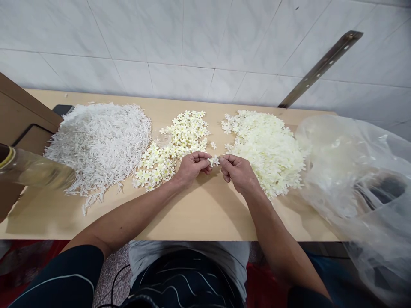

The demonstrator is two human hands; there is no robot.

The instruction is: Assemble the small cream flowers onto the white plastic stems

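Between my two hands is a small pale flower [213, 161], at the middle of the table. My left hand [195, 166] pinches its left side. My right hand [235, 170] is closed at the flower's right edge, fingertips together; what they pinch is too small to make out. Behind and left of my left hand lie loose flowers with yellow-green centres [180, 137]. A larger heap of pale flowers [266, 149] spreads to the right of my right hand. Farther left is a heap of thin white stem-like pieces [105, 143].
A clear bottle [38, 169] juts in from the left beside a cardboard box [25, 102]. Clear plastic bags [349, 171] cover the right end of the table [205, 214]. A metal strip [321, 68] leans on the tiled wall.
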